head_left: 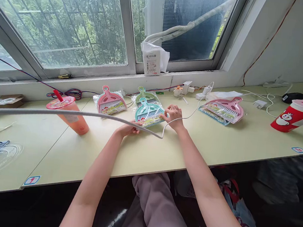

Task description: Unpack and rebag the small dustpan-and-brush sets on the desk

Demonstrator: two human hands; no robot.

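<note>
A teal mini dustpan-and-brush set (148,110) in clear wrapping lies in front of me, tilted up a little. My left hand (131,128) grips its lower left corner. At its right edge, my right hand (174,117) pinches the wrapping with thumb and fingers. Just behind it rests a green dustpan set (142,93), partly covered by the teal one. To the left is a wrapped pink dustpan set (109,101). Over on the right, another pink dustpan set (227,108) lies on top of a blue one (214,116), which is mostly hidden.
A white cable (107,117) crosses the view above my left hand. An orange drink cup (76,117) stands at left, a red cup (290,116) at far right. Chargers (203,93) and a box (152,63) are near the window. The table's front edge (161,169) runs before my lap.
</note>
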